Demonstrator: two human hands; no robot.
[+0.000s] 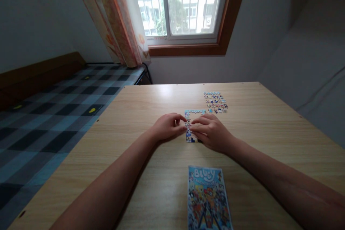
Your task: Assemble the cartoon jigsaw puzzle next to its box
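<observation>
Daylight falls through a barred window [192, 3] with a brown wooden frame [188, 50], a patterned curtain [118, 18] hanging at its left side. Against the left wall stands a bed [48, 129] covered in blue and black checks. Next to it, a pale wood-grain counter [140, 107] fills the middle of the view.

On the counter lies a partly assembled jigsaw puzzle [188, 137], its top border and left side visible, the rest partly covered by fingers. Just beyond it, to the right, loose puzzle pieces [215, 102] are laid out in rows. Nearest the viewer, a colourful box [208, 197] lettered "Bluey" lies flat, well apart from the puzzle.

Both hands are at the puzzle, close together but with a narrow gap between them. The left hand [168, 125] has its thumb and forefinger curved toward the left side; the right hand [214, 131] reaches over the middle, fingers pointing left. Whether either pinches a piece, I cannot tell.
</observation>
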